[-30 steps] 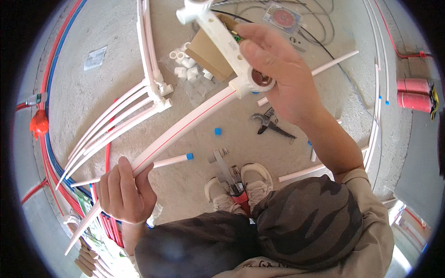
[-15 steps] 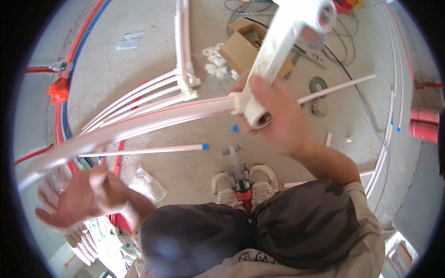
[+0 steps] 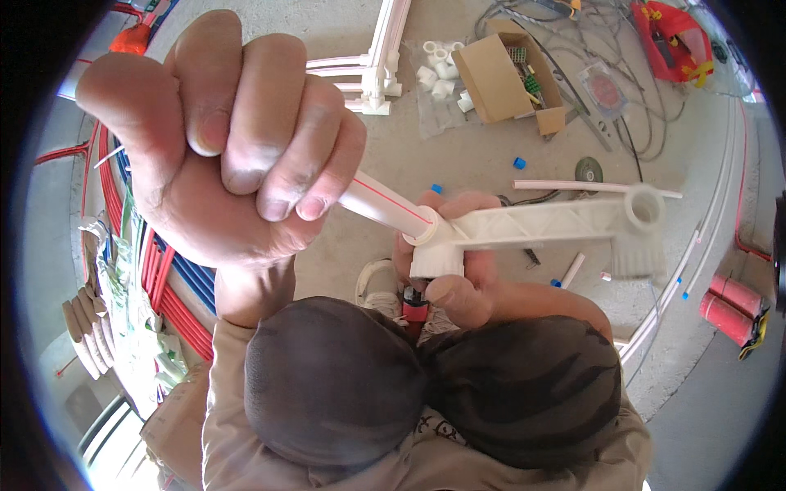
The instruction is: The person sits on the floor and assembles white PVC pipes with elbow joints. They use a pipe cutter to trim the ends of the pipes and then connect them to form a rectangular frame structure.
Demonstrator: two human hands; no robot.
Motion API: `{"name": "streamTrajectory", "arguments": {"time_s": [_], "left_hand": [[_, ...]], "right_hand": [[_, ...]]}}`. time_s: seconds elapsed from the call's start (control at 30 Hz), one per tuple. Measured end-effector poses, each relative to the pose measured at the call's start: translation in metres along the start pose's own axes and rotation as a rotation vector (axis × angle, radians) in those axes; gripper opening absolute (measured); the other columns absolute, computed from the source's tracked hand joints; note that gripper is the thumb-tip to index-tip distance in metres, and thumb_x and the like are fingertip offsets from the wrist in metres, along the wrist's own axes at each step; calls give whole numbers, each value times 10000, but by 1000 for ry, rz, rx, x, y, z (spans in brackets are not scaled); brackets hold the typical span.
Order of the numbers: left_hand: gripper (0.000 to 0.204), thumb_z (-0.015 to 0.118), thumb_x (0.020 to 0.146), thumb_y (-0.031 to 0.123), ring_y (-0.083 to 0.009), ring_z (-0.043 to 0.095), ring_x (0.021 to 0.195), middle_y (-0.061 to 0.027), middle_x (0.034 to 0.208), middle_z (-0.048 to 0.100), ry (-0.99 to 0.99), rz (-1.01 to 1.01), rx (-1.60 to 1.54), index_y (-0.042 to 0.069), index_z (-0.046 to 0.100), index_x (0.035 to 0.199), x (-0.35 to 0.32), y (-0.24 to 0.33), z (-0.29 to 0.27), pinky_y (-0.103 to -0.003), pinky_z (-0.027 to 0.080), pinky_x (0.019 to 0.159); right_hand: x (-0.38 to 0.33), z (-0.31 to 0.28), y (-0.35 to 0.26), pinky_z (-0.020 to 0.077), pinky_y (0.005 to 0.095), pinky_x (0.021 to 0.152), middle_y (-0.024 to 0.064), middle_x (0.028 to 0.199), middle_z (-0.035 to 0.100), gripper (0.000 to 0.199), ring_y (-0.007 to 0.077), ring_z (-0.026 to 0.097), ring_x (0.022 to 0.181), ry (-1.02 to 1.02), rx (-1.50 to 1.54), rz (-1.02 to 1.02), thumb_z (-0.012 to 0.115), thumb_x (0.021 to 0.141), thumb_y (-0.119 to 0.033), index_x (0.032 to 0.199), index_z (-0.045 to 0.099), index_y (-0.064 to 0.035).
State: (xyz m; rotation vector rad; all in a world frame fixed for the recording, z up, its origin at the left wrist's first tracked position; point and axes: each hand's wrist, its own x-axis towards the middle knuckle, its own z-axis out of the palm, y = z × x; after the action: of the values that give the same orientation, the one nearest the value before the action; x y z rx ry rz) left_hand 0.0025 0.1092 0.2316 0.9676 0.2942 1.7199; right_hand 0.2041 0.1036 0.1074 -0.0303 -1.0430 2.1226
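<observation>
A white plastic pipe (image 3: pixel 388 208) with a red stripe runs from my left hand (image 3: pixel 237 155) to the socket of a white double-elbow fitting (image 3: pixel 540 224). My left hand is raised large at the upper left with its fingers curled round the pipe, hiding most of its length. My right hand (image 3: pixel 475 282) grips the fitting at its near elbow, thumb in front and fingers behind. The fitting's ribbed bar points right to a second, open round elbow (image 3: pixel 645 209), blurred by motion.
Joined white pipes (image 3: pixel 381 65) lie at the top centre, beside loose white fittings (image 3: pixel 440 65) and an open cardboard box (image 3: pixel 495 78). A red bag (image 3: pixel 671 41) lies far right, two red cylinders (image 3: pixel 731 309) by the right wall. Red and blue lines (image 3: pixel 176 286) run along the left.
My left hand has gone from spread and apart to closed round the pipe, rising toward the camera. My right hand has turned the fitting, so its bar swung from upward to rightward.
</observation>
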Motion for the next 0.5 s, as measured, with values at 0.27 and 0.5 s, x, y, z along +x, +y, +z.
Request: {"name": "streamTrajectory", "arguments": {"time_s": [0.27, 0.5], "left_hand": [[436, 524, 1058, 470, -106, 391, 394, 12, 594, 444, -97, -15, -26, 134, 442, 794, -10, 3, 1, -265, 447, 412], [419, 507, 1067, 454, -103, 384, 403, 15, 602, 439, -137, -42, -38, 132, 444, 806, -12, 4, 1, -270, 438, 416]], "right_hand": [[-9, -3, -4, 444, 327, 653, 180, 1143, 485, 668, 196, 501, 820, -31, 34, -18, 733, 858, -163, 1372, 308, -179], [-8, -3, -2, 443, 330, 656, 196, 1154, 474, 687, 206, 502, 824, -41, 35, -27, 757, 870, -206, 1382, 298, -195]]}}
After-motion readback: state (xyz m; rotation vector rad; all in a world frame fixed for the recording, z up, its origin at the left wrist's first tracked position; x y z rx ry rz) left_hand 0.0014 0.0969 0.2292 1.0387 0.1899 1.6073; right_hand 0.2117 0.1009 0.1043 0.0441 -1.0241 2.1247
